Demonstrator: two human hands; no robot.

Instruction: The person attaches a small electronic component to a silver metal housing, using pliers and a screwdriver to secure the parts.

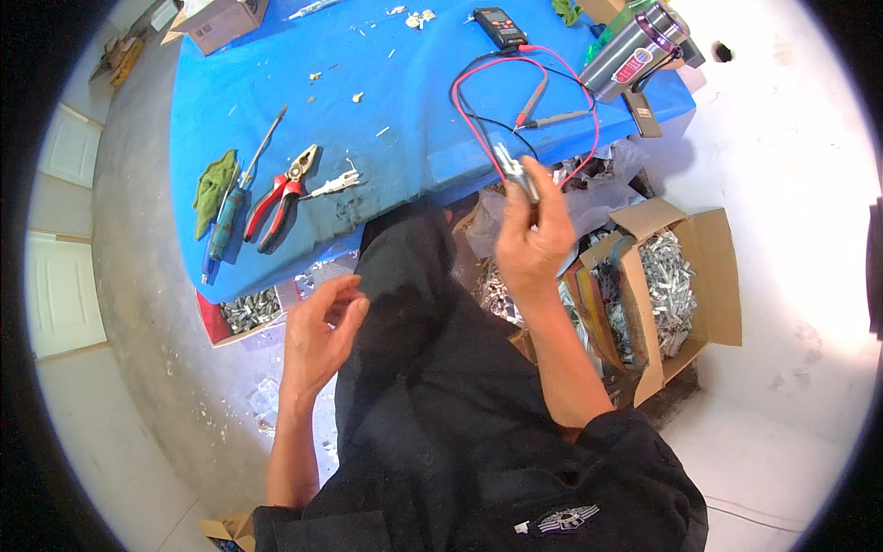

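Note:
My right hand (535, 241) is raised at the table's front edge. Between its thumb and fingers it pinches a small silver-and-white metal piece (518, 175), whose exact kind I cannot make out. My left hand (322, 331) hovers beside my thigh, fingers loosely bent and thumb apart, with nothing visible in it. Beyond it on the blue-covered table (386, 101) lie red-handled pliers (283, 195), their jaws pointing away. Against them rests a small white part (336, 182) with a thin stem. A blue-handled screwdriver (223, 219) lies to their left, beside a crumpled green cloth (213, 189).
A multimeter (499, 29) with red and black leads (458, 87) lies at the back. A steel thermos (635, 53) and a phone (643, 114) occupy the right corner. Cardboard boxes (722, 276) of small metal pieces stand lower right; another box (237, 333) sits under the table's left side.

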